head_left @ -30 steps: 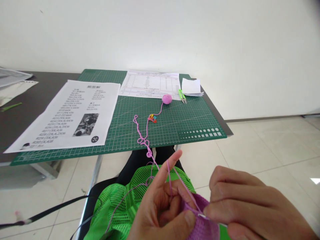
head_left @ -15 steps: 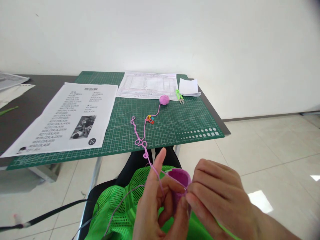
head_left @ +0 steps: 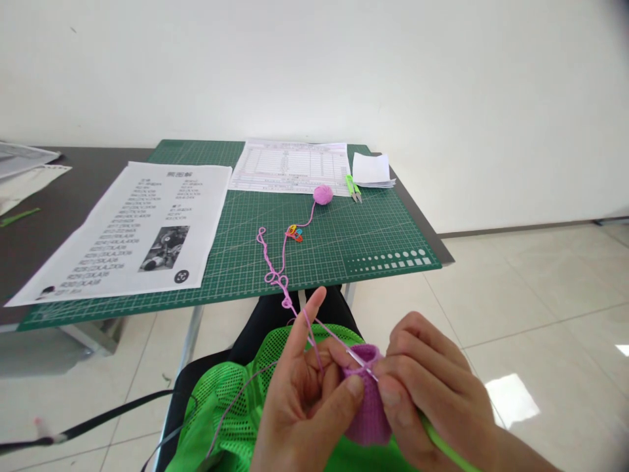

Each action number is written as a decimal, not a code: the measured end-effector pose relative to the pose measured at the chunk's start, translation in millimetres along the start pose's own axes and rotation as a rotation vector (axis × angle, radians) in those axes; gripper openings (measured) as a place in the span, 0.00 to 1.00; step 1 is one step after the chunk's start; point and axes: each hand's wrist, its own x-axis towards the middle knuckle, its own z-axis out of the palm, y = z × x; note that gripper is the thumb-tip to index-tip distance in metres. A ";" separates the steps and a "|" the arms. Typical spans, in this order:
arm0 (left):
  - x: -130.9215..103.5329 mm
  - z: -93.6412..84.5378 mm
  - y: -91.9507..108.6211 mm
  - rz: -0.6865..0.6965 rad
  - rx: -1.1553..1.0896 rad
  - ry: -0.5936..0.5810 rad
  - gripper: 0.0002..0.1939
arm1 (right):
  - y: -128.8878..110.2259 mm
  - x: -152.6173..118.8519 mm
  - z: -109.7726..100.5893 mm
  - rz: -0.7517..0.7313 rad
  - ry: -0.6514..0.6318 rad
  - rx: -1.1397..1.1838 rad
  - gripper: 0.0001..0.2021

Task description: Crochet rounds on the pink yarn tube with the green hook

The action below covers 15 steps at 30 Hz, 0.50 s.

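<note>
A hollow piece of pink crochet work (head_left: 369,419) sits over my lap, its rim facing up. My left hand (head_left: 309,393) pinches the near rim between thumb and fingers, index finger raised with pink yarn (head_left: 330,333) looped over it. In my right hand (head_left: 427,380) is a crochet hook (head_left: 445,446) with a green handle; its silver shaft lies across the rim, pointing up and left towards the yarn. The hook's tip is too small to make out clearly. A twisted strand runs from my left hand up to the table.
On the green cutting mat (head_left: 388,229) lie a pink yarn ball (head_left: 323,195), small coloured stitch markers (head_left: 295,233), green thread snips (head_left: 353,188), a pattern sheet (head_left: 122,229), a printed form (head_left: 289,167) and white paper slips (head_left: 371,169). A dark strap (head_left: 113,414) hangs at lower left.
The crochet piece has tipped so more of its outer wall shows. My right hand has turned, bringing the hook's silver shaft and green handle into clearer view.
</note>
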 end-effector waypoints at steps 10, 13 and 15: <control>-2.9 3.0 -5.6 0.058 0.031 0.067 0.38 | 2.1 -12.8 19.7 -0.001 0.191 -0.010 0.13; -2.8 0.9 -3.2 0.024 -0.023 0.048 0.37 | 3.1 -16.4 19.4 -0.031 0.252 0.034 0.15; -2.8 -0.6 0.3 -0.009 -0.050 0.019 0.37 | 2.4 -15.6 14.7 -0.023 0.245 0.057 0.16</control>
